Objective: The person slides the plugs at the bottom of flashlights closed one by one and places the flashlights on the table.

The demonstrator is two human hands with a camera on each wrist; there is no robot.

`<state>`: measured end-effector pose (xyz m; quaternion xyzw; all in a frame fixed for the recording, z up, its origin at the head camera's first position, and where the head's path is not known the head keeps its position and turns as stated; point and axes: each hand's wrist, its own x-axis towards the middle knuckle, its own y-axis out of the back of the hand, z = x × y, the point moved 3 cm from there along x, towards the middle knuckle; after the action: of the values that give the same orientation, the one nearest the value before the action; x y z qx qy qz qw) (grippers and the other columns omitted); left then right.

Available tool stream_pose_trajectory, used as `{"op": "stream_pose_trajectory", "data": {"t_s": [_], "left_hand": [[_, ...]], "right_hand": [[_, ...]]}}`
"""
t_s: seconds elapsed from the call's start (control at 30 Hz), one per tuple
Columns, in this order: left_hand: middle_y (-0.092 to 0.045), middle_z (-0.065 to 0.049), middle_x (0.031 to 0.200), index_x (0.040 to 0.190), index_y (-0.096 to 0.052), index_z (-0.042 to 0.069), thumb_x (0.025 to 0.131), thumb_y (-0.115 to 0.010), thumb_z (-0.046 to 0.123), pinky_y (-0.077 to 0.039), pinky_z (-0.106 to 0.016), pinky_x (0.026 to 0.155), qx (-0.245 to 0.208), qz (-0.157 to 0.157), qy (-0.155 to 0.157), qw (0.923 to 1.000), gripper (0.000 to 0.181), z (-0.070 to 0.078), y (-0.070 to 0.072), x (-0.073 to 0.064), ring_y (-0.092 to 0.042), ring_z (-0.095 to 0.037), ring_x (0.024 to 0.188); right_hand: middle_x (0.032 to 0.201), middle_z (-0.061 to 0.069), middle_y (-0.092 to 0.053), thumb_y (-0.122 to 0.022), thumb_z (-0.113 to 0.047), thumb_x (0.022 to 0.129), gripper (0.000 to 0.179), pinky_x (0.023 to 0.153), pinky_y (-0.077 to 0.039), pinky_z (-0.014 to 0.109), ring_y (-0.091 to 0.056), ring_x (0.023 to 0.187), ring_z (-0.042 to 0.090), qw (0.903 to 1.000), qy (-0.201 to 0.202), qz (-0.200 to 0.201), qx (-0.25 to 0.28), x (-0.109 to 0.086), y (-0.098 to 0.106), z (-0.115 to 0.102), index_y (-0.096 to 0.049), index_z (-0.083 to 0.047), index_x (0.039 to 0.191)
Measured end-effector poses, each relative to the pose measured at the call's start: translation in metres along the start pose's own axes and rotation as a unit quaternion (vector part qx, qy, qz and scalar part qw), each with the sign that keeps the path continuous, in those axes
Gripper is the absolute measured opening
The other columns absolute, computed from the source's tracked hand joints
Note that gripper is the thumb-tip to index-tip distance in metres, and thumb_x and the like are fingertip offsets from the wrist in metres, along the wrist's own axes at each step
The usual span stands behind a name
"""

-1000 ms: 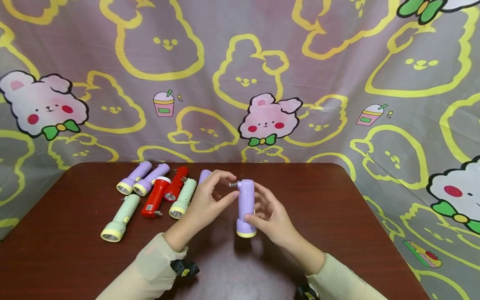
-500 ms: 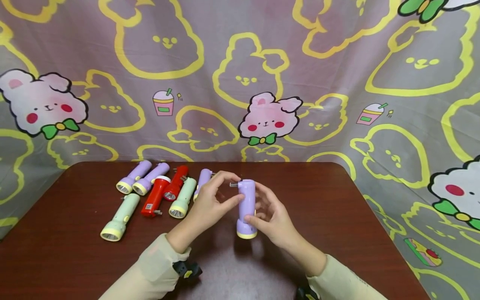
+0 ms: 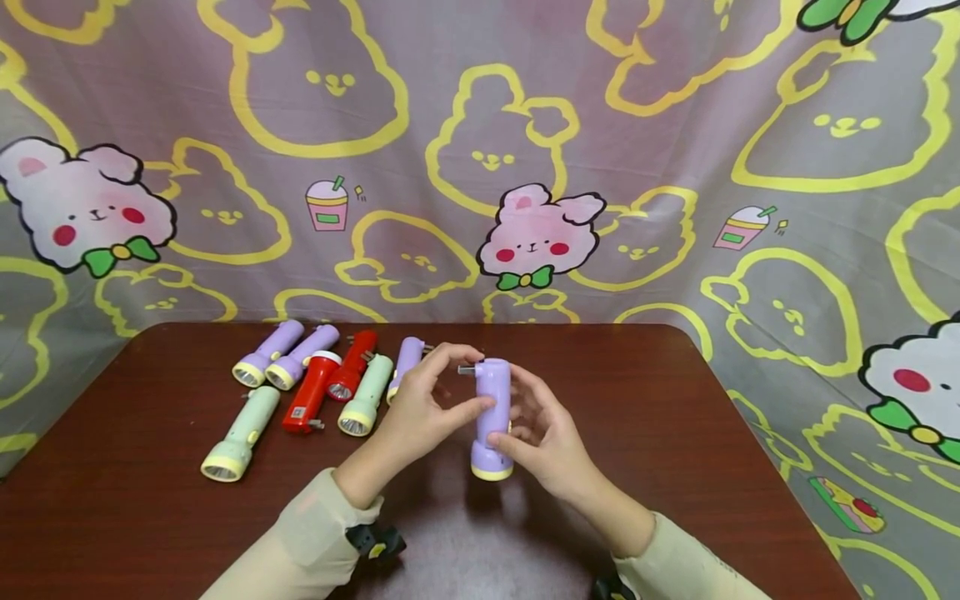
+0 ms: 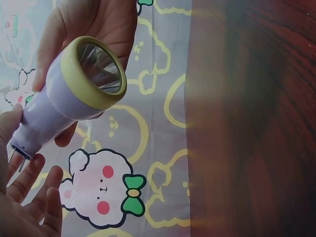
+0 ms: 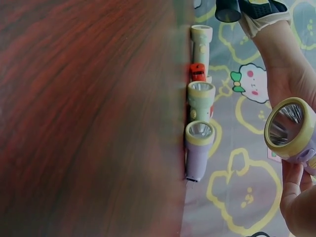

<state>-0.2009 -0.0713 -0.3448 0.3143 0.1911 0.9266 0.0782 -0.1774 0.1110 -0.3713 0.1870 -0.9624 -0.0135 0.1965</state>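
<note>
The right hand (image 3: 551, 437) grips a purple torch (image 3: 497, 417) upright, lens end down, above the tabletop (image 3: 652, 417), its far fingers partly hidden behind the barrel; the left hand (image 3: 423, 404) pinches the torch's upper part between thumb and index finger. The left hand partly covers another purple torch (image 3: 407, 361). Counting that one, seven torches lie on the tabletop: three purple, two red (image 3: 311, 393) and two green (image 3: 242, 433). The left wrist view shows the held torch's lens (image 4: 102, 68) and two separate prongs (image 4: 18, 157); the head view hides the lens. In the right wrist view, the frame edge cuts the held torch and the red ones are mostly blocked.
</note>
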Motion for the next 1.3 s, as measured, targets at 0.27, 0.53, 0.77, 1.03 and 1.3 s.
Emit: {"op": "stream_pose_trajectory", "data": {"t_s": [0.27,0.53,0.77,1.03,1.3], "left_hand": [[-0.068,-0.003,0.113,0.118,-0.063,0.014,0.079,-0.085,0.016,-0.053,-0.035,0.065,-0.022,0.007,-0.004,0.9997,0.044,0.0021,0.0012,-0.0015,-0.061,-0.022,0.098],[-0.067,-0.005,0.115,0.114,-0.065,0.012,0.078,-0.085,0.012,-0.053,-0.033,0.065,-0.045,0.008,0.012,0.9989,0.041,0.0004,0.0013,-0.0015,-0.061,-0.02,0.097],[-0.066,-0.007,0.113,0.113,-0.066,0.011,0.078,-0.084,0.009,-0.054,-0.031,0.064,-0.062,-0.003,0.016,0.998,0.04,-0.0018,0.0008,-0.0024,-0.061,-0.024,0.097],[-0.066,-0.006,0.107,0.106,-0.067,0.011,0.077,-0.085,0.008,-0.052,-0.029,0.067,-0.074,-0.017,0.001,0.9971,0.034,-0.0017,0.0037,-0.001,-0.059,-0.019,0.098],[-0.066,-0.005,0.105,0.102,-0.067,0.011,0.075,-0.085,0.006,-0.052,-0.03,0.076,-0.082,-0.022,-0.006,0.9964,0.033,-0.0014,0.0067,-0.0013,-0.059,-0.014,0.101]], "right_hand": [[0.121,0.0,-0.059,-0.073,0.002,0.086,0.073,0.075,-0.055,0.025,-0.063,0.094,0.01,1.0,0.004,-0.003,0.003,-0.0015,-0.0027,-0.0013,-0.037,-0.005,0.149],[0.12,0.003,-0.059,-0.073,0.001,0.087,0.071,0.073,-0.055,0.024,-0.063,0.092,0.011,0.9998,0.015,-0.008,0.006,-0.0023,-0.0038,-0.0021,-0.037,-0.005,0.148],[0.119,0.006,-0.059,-0.072,0.002,0.087,0.07,0.071,-0.055,0.025,-0.063,0.089,0.011,0.9998,0.013,-0.012,0.011,-0.0026,-0.0051,-0.0003,-0.038,-0.004,0.147],[0.118,0.004,-0.059,-0.072,0.003,0.086,0.069,0.07,-0.055,0.024,-0.062,0.087,0.01,0.9998,0.012,-0.015,0.006,-0.0043,-0.0068,-0.0013,-0.039,-0.003,0.146],[0.116,0.002,-0.061,-0.072,0.005,0.085,0.068,0.068,-0.054,0.023,-0.061,0.085,0.01,0.9997,0.016,-0.016,0.001,-0.0054,-0.0082,-0.0029,-0.041,-0.002,0.145]]}}
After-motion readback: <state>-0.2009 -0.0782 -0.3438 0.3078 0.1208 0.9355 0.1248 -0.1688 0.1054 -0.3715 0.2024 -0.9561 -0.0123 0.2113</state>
